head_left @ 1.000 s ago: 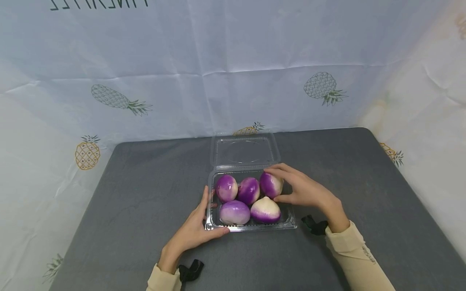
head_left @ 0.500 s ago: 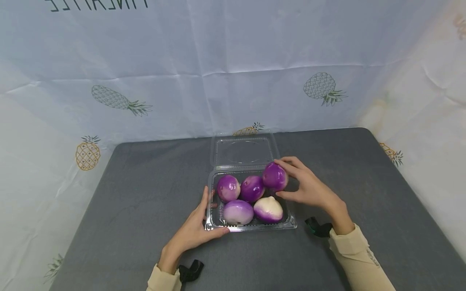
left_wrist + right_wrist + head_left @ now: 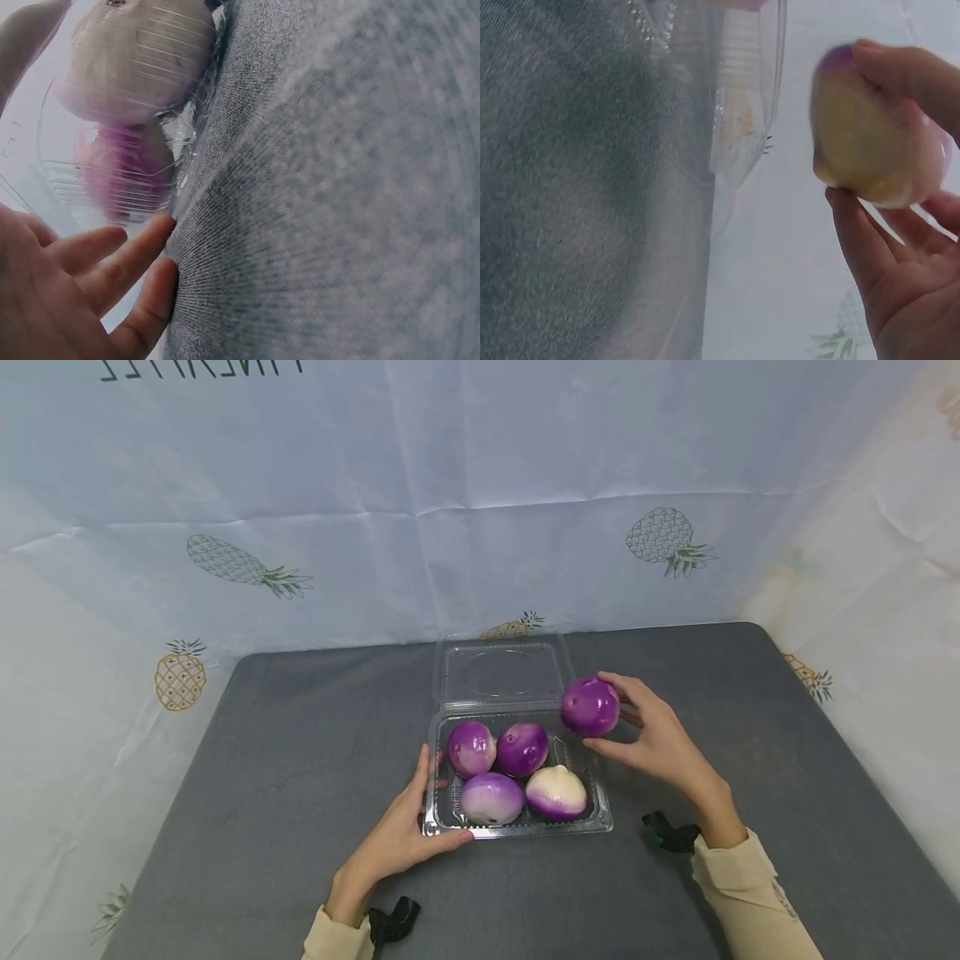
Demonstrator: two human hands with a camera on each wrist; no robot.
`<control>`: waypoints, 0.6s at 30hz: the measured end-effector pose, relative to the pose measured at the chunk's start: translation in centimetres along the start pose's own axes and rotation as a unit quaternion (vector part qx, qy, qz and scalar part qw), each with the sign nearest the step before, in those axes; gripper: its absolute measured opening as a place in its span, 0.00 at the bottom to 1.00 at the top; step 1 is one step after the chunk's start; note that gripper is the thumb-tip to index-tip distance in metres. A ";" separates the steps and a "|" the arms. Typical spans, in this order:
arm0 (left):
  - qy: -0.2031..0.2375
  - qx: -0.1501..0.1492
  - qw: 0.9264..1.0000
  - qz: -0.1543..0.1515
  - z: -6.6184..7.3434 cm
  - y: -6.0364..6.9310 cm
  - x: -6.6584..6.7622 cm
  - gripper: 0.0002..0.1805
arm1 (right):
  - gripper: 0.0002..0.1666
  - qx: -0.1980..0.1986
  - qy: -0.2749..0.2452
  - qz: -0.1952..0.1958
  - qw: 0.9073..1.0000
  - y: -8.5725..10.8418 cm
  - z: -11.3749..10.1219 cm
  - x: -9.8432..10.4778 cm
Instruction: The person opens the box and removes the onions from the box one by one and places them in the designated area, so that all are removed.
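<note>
In the head view, a clear plastic clamshell container [image 3: 517,832] lies with its lid [image 3: 504,667] folded back. Inside sit a purple turnip [image 3: 471,749], a second purple turnip [image 3: 522,749], a pale lilac turnip [image 3: 491,799] and a cream-and-purple turnip [image 3: 557,793] with its pointed tip up. My right hand [image 3: 660,739] grips another turnip [image 3: 590,707] between thumb and fingers, above the container's back right corner; its cream side [image 3: 870,135] shows in the right wrist view. My left hand [image 3: 397,835] rests against the container's left side, thumb along the front rim, fingers fairly straight [image 3: 120,270].
The container stands on a dark grey cloth-covered table [image 3: 315,760]. Behind it hangs a pale curtain [image 3: 480,560] printed with pineapples, which also runs along both sides. Black straps [image 3: 393,918] are on both wrists.
My right hand has lifted the turnip from the container's back right spot and moved it up and to the right. The other turnips shifted slightly. My left hand stayed in place.
</note>
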State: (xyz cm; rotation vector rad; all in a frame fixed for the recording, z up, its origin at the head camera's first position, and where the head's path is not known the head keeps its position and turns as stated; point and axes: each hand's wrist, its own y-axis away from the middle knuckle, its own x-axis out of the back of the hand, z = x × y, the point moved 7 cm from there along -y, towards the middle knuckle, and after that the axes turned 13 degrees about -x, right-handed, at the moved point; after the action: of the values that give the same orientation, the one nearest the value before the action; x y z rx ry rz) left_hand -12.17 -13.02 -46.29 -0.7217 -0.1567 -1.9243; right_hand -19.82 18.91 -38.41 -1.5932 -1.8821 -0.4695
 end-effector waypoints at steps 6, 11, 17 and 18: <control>0.003 0.001 1.000 -0.001 -0.1 0.0 0.0 0.74 | 0.56 -0.034 -0.016 0.045 0.998 0.0 1.2 1.3; 0.008 0.004 1.000 -0.001 -0.1 0.0 0.0 0.74 | 0.57 -0.053 -0.012 0.064 0.997 0.0 2.7 1.9; 0.007 0.007 1.000 -0.001 -0.1 0.0 0.0 0.74 | 0.57 -0.067 -0.003 0.065 0.996 0.2 4.3 2.1; 0.007 0.007 1.000 -0.001 -0.1 0.0 0.0 0.74 | 0.57 -0.070 -0.002 0.065 0.995 0.2 4.6 2.1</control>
State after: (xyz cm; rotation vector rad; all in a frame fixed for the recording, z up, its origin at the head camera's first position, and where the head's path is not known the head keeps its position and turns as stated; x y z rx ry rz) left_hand -12.22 -13.09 -46.37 -0.7001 -0.1622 -1.9289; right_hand -20.80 23.42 -40.48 -1.7953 -1.7689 -0.5510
